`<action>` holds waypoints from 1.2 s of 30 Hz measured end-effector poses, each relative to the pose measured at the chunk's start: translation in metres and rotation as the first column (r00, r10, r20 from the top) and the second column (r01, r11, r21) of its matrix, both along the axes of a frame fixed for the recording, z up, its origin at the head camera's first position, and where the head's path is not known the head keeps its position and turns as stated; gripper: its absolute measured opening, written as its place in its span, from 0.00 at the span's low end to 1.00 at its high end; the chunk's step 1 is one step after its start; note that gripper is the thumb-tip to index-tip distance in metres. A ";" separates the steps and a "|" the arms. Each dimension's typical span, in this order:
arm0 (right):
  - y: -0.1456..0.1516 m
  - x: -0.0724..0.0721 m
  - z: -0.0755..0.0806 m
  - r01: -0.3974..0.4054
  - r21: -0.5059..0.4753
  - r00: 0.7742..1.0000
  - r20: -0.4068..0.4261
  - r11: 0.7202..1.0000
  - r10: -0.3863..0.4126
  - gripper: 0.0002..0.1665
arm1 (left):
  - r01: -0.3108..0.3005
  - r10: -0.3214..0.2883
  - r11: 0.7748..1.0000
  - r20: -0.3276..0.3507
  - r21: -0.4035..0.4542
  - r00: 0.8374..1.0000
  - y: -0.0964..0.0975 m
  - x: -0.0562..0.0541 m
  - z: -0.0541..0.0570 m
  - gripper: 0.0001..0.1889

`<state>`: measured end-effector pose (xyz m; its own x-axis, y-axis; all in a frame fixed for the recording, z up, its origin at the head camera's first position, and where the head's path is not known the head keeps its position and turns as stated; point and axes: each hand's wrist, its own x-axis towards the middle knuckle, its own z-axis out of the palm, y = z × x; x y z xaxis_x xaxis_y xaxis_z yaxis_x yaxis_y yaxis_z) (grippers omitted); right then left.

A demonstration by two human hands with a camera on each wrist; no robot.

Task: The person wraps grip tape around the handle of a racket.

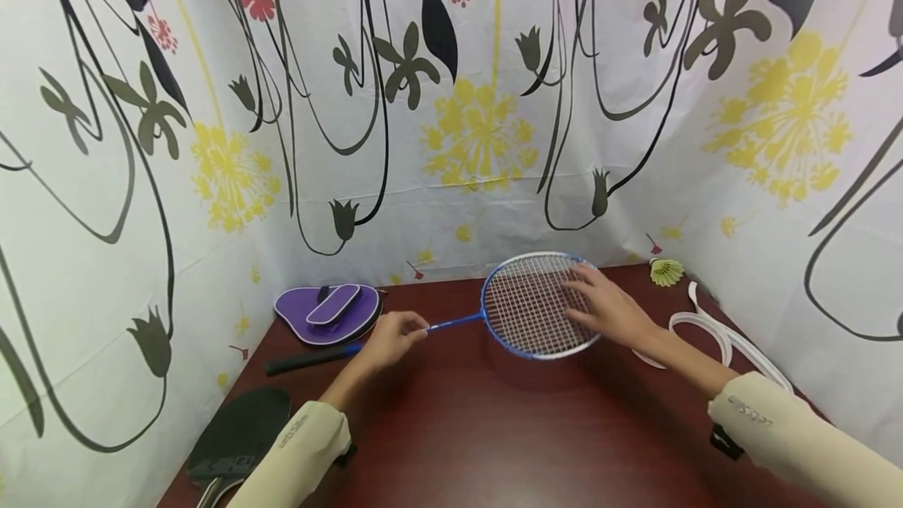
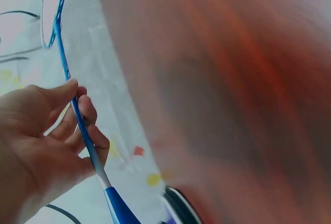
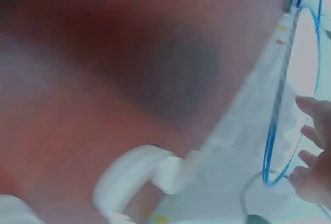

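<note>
A badminton racket [image 1: 522, 304] with a blue and white frame is held up off the dark red table [image 1: 494, 429]. My left hand [image 1: 392, 338] pinches its thin blue shaft between thumb and fingers; the left wrist view shows the fingers curled round the shaft [image 2: 86, 131]. The racket's black handle [image 1: 310, 360] points left past that hand. At the far side of the racket head, my right hand [image 1: 612, 310] is spread with relaxed fingers over the strings. In the right wrist view, its fingertips [image 3: 306, 103] overlap the racket frame [image 3: 277, 105].
A purple paddle case [image 1: 291, 306] lies at the back left, and a black table tennis paddle [image 1: 243, 426] at the front left. A yellow-green shuttlecock [image 1: 666, 272] and a loose white strap [image 1: 755, 363] lie at the right. Flower-printed cloth [image 1: 451, 139] encloses the table.
</note>
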<state>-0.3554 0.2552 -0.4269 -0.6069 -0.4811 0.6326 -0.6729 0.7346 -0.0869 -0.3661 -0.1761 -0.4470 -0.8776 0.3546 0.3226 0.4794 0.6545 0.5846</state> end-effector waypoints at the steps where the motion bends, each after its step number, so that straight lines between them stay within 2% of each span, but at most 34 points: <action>1: -0.003 -0.002 0.008 -0.005 -0.013 1.000 -0.018 1.000 0.005 0.30 | -0.018 0.018 1.000 0.003 0.016 1.000 0.004 -0.001 0.003 0.02; 6: -0.022 -0.005 0.046 -0.033 -0.088 0.999 -0.029 0.996 0.030 0.29 | -0.085 0.091 0.990 -0.042 0.113 0.995 0.020 -0.008 0.019 0.02; 12: -0.046 -0.005 0.071 -0.062 -0.162 0.998 -0.013 0.985 0.061 0.26 | -0.103 0.134 0.965 -0.116 0.240 0.984 0.038 -0.014 0.035 0.03; 16: -0.062 -0.006 0.081 -0.076 -0.223 0.997 0.002 0.972 0.079 0.24 | -0.101 0.148 0.935 -0.113 0.341 0.982 0.054 -0.018 0.046 0.05; 20: -0.080 -0.009 0.090 -0.057 -0.309 0.990 0.104 0.949 0.094 0.20 | -0.094 0.141 0.886 -0.070 0.454 0.988 0.074 -0.021 0.059 0.05; 25: -0.103 -0.016 0.096 -0.011 -0.363 0.971 0.218 0.932 0.097 0.20 | -0.133 0.113 0.795 0.071 0.592 0.991 0.096 -0.018 0.073 0.06; 27: -0.111 -0.018 0.097 0.008 -0.383 0.967 0.238 0.924 0.090 0.20 | -0.150 0.084 0.739 0.131 0.657 0.988 0.104 -0.017 0.077 0.07; 30: -0.120 -0.021 0.099 0.023 -0.417 0.962 0.257 0.909 0.093 0.23 | -0.157 0.034 0.650 0.178 0.744 0.983 0.114 -0.017 0.084 0.09; 33: -0.127 -0.024 0.101 0.031 -0.448 0.953 0.284 0.894 0.109 0.26 | -0.154 -0.010 0.557 0.191 0.816 0.981 0.123 -0.017 0.090 0.10; 36: -0.133 -0.027 0.104 0.037 -0.474 0.942 0.311 0.880 0.129 0.27 | -0.142 -0.036 0.482 0.181 0.865 0.983 0.130 -0.016 0.096 0.10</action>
